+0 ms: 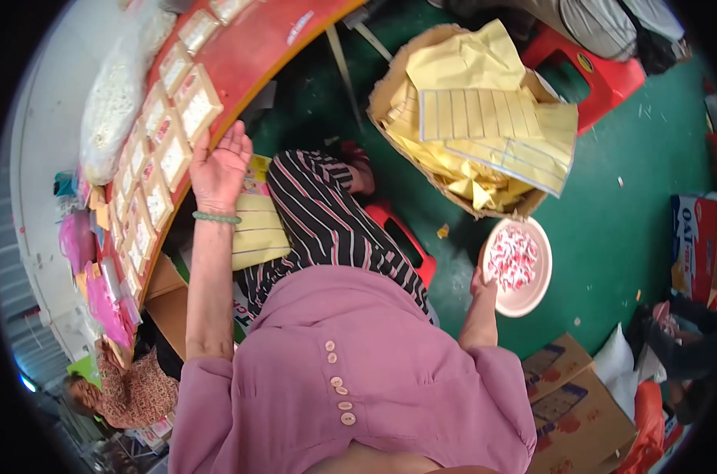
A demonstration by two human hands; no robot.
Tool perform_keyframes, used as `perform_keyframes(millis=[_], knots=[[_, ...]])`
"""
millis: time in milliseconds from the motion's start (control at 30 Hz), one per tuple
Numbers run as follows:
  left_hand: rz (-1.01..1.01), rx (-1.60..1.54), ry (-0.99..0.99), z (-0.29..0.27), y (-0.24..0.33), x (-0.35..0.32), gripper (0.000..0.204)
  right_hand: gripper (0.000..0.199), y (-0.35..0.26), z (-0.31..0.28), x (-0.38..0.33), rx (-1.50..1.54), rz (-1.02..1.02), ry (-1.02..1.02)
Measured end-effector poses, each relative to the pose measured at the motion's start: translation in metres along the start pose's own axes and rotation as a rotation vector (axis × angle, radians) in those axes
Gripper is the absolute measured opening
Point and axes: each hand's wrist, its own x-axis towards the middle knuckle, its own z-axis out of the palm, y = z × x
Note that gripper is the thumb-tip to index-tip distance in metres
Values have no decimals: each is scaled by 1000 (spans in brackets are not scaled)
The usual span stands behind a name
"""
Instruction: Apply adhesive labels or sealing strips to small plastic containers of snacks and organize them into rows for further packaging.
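Note:
My left hand (223, 166) is palm up at the edge of a red table (256, 51), fingers stretched out and nothing in it. It is nearest to several small rectangular packs (198, 110) with tan borders and white contents, laid in rows on the table. A green bracelet (216, 217) circles that wrist. Out to my right side, my right hand (480, 282) grips the rim of a pale pink bowl (541, 288). Inside the bowl lie many small red and white pieces (512, 259); what they are I cannot make out. Most of the right fingers are hidden by the bowl.
Ahead stands a cardboard box (392, 79) full of yellow sheets (478, 110). A red stool (611, 87) is behind it. Cartons (583, 399) sit at the lower right. A large clear bag (114, 107) lies on the table, and another person (141, 387) is at its near left end.

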Motion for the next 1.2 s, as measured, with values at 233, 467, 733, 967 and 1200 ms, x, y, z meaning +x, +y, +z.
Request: perform_keyframes(millis=[233, 467, 733, 967, 1200], knots=[[36, -8, 57, 9, -4, -1, 32, 39, -10, 17, 7, -80, -118, 36], [22, -11, 88, 12, -8, -5, 34, 56, 27, 50, -33, -156, -72, -143], [-104, 168, 31, 7, -5, -12, 35, 22, 103, 131, -269, -1112, -149, -1015], [177, 1146, -155, 35, 37, -89, 18, 16, 216, 184, -538, -1539, -908, -1764], [994, 1595, 57, 17, 76, -98, 18, 28, 346, 219, -598, -1151, -2120, -2335]])
